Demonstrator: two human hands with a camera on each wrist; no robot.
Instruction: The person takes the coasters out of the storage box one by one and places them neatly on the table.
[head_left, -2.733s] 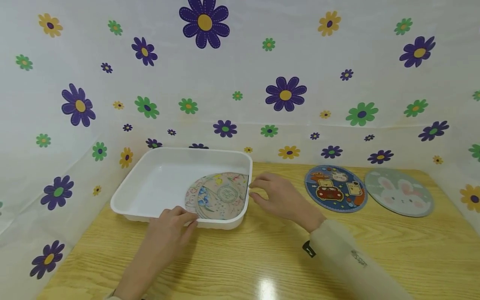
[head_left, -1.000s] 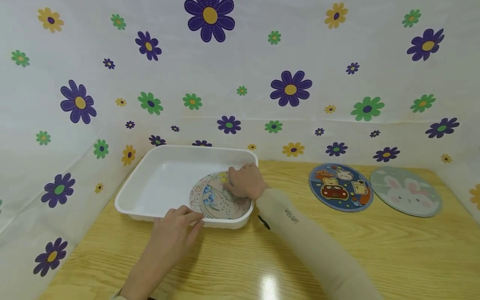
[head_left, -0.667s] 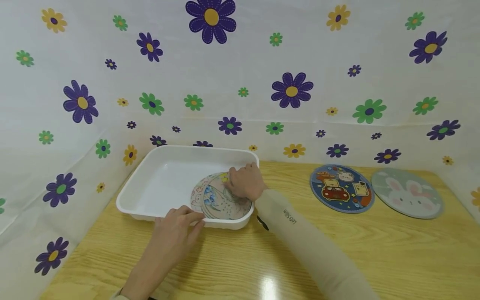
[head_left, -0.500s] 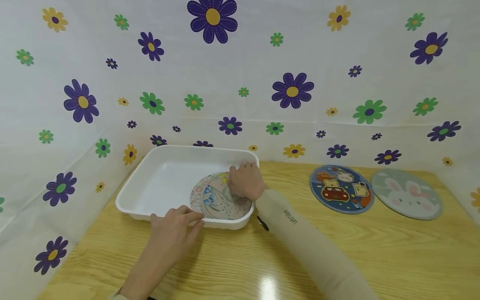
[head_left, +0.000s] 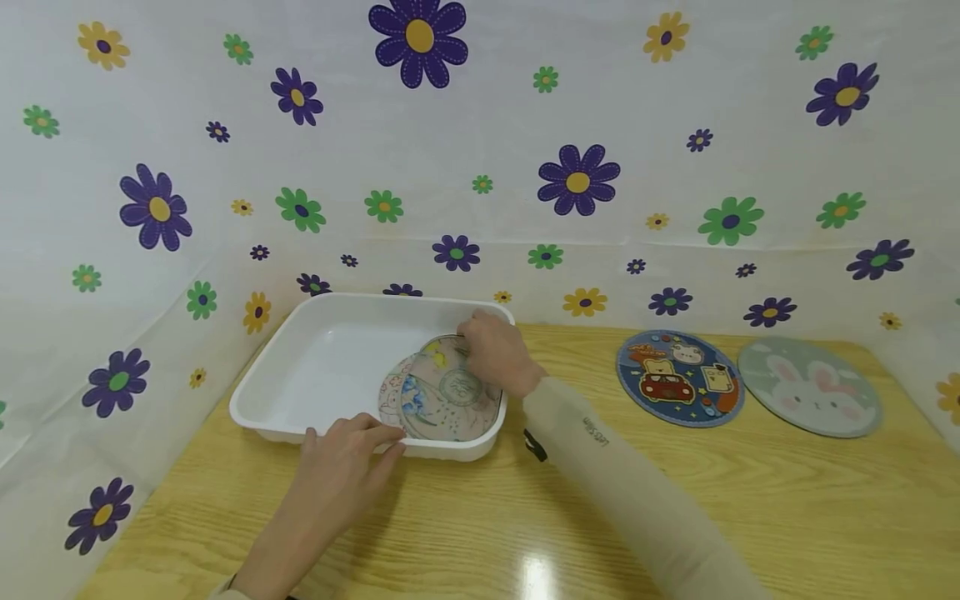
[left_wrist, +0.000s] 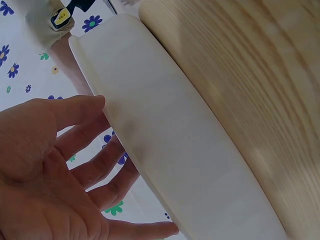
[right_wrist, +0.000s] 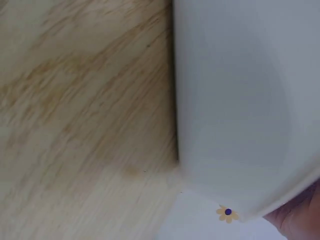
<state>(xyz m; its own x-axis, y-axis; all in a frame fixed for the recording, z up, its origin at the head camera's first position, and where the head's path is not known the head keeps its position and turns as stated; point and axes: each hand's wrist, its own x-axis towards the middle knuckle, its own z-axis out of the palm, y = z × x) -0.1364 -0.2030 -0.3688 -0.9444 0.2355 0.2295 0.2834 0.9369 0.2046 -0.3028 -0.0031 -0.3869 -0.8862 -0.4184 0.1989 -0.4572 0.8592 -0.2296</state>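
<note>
A white plastic tray (head_left: 326, 367) stands on the table at the left. In its right part lie two overlapping round mats: a pinkish upper mat (head_left: 450, 408) with floral print, and a lower mat (head_left: 391, 398) showing only at the left. My right hand (head_left: 497, 354) reaches over the tray's right rim and grips the upper mat's far right edge, which is slightly raised; its fingertips are hidden. My left hand (head_left: 341, 462) holds the front rim. The left wrist view shows that thumb and fingers (left_wrist: 95, 165) at the rim.
To the right, a blue round mat (head_left: 681, 379) with a red car and a pale green rabbit mat (head_left: 810, 387) lie side by side on the wooden table (head_left: 600, 517). Flower-printed white cloth (head_left: 480, 133) hangs behind and along the sides.
My right hand has come from outside the tray's right rim into the tray, then moved slightly back. The upper mat's far edge has risen and shifted a little. My left hand stays on the rim.
</note>
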